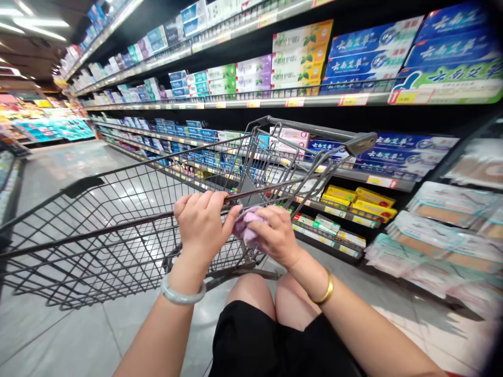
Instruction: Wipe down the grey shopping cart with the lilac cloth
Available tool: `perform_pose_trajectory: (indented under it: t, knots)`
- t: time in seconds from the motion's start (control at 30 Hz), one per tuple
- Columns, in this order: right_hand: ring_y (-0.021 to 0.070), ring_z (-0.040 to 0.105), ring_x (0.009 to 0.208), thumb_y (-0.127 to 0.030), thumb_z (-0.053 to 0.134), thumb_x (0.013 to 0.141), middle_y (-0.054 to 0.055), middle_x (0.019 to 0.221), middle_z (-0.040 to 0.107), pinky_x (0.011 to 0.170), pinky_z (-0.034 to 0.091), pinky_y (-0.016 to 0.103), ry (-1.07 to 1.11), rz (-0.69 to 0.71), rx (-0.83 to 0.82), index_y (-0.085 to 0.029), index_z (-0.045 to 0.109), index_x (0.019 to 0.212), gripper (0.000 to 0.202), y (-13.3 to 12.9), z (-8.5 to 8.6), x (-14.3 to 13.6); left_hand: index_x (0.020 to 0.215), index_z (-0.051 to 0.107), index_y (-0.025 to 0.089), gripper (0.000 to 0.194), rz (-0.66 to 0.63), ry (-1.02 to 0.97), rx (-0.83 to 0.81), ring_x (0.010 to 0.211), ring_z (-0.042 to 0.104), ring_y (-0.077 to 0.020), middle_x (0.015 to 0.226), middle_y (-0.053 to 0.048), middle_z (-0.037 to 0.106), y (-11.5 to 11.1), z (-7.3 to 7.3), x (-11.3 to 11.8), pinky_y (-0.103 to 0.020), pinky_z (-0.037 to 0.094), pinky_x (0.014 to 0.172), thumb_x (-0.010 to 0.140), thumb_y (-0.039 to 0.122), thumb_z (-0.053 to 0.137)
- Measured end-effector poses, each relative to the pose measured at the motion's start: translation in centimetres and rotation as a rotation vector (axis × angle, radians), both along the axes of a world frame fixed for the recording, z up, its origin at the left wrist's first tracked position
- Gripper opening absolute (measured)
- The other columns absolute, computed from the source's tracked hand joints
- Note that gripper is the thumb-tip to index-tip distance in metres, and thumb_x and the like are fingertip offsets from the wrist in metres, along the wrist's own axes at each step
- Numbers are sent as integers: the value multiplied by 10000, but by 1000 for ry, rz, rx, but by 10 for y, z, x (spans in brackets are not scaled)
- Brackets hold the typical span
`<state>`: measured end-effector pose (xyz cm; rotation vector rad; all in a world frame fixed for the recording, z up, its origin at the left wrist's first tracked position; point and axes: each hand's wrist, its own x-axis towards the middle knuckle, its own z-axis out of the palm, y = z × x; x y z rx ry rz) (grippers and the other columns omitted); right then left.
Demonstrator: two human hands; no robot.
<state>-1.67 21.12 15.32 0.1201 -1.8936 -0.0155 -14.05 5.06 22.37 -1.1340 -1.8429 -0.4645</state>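
Note:
In front of me stands a grey wire shopping cart [129, 225], side-on, its basket stretching to the left. My left hand [202, 222] is closed over the basket's top rim, with the thumb pointing right. Just right of it, my right hand [277, 233] grips a crumpled light purple cloth [250, 226]. The cloth is bunched below the rim, close to my left thumb; whether it touches the wire there I cannot tell. The cart's push handle [322, 131] rises behind my hands to the right. No goods show inside the basket.
Long shelves [220, 99] of boxed toothpaste run along the far side of the cart. Packaged goods [444, 225] hang on a rack at the right. My knees [251, 293] are close under my hands. Tiled floor [70, 162] stretches down the aisle at the left.

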Motion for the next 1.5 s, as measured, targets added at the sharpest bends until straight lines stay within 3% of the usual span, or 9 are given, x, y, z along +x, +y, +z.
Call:
perform_pose_trajectory:
  t: [0.17, 0.37, 0.5, 0.6, 0.77, 1.0, 1.2, 1.4, 1.5]
  knots:
    - [256, 560, 1139, -199, 648, 914, 54, 1158, 639, 1005, 491, 459, 169, -70, -80, -312, 702, 1047, 183, 10, 40, 8, 1036, 659, 240, 384, 2, 12, 14, 860, 614, -271, 864, -35, 725, -9, -1, 0, -459, 352, 919, 952, 605, 573]
    - [238, 569, 1109, -280, 674, 938, 32, 1159, 672, 965, 499, 424, 54, -22, 30, -339, 683, 1069, 143, 3, 18, 18, 994, 667, 245, 313, -36, -26, 19, 834, 637, -248, 845, -18, 734, -19, 4, 1, -450, 360, 923, 996, 531, 539]
    - [245, 563, 1125, -193, 667, 902, 35, 1147, 653, 985, 494, 439, 144, -58, -37, -351, 691, 1074, 235, 12, 36, 27, 1039, 701, 280, 271, 15, -110, 49, 887, 665, -244, 897, -2, 763, -20, 10, 14, -479, 320, 1022, 1017, 485, 526]
    - [252, 558, 1137, -175, 672, 893, 46, 1147, 644, 994, 495, 447, 161, -92, -66, -329, 703, 1051, 222, 13, 43, 30, 1146, 711, 308, 272, -17, -125, 69, 1063, 675, -259, 1089, -16, 769, -10, 13, 30, -504, 261, 1098, 1005, 484, 559]
    - [233, 572, 1104, -259, 691, 925, 52, 1150, 670, 957, 504, 405, 63, -73, 24, -295, 708, 1052, 133, 9, 20, 31, 1274, 662, 269, 339, -193, -165, -20, 1112, 667, -242, 1166, -30, 755, 16, 15, 45, -462, 281, 1099, 1024, 454, 526]
    - [261, 574, 1129, -146, 693, 853, 52, 1164, 615, 1002, 481, 469, 259, -209, -136, -294, 719, 1036, 237, 50, 53, 48, 1146, 692, 243, 374, -112, -123, -3, 917, 630, -269, 946, -30, 727, 33, 10, 40, -438, 319, 919, 1006, 540, 513]
    - [249, 577, 1100, -153, 687, 865, 55, 1140, 633, 965, 507, 438, 98, -107, -62, -276, 709, 1013, 194, 37, 23, 48, 1140, 678, 230, 374, -108, -61, 20, 893, 604, -269, 938, -38, 719, 35, 5, 37, -434, 308, 880, 1002, 538, 516]
    - [262, 593, 1120, -138, 685, 848, 51, 1165, 609, 984, 478, 478, 327, -183, -154, -287, 707, 1038, 242, 63, 60, 56, 1147, 674, 233, 399, -116, -39, 13, 899, 601, -265, 927, -36, 704, 33, 5, 32, -435, 306, 880, 986, 571, 536]
    - [262, 594, 1121, -143, 676, 852, 55, 1174, 603, 984, 479, 480, 321, -168, -177, -280, 698, 1038, 232, 61, 60, 55, 1152, 673, 234, 401, -123, -45, 16, 898, 602, -260, 920, -31, 701, 32, 5, 30, -431, 307, 884, 980, 575, 548]
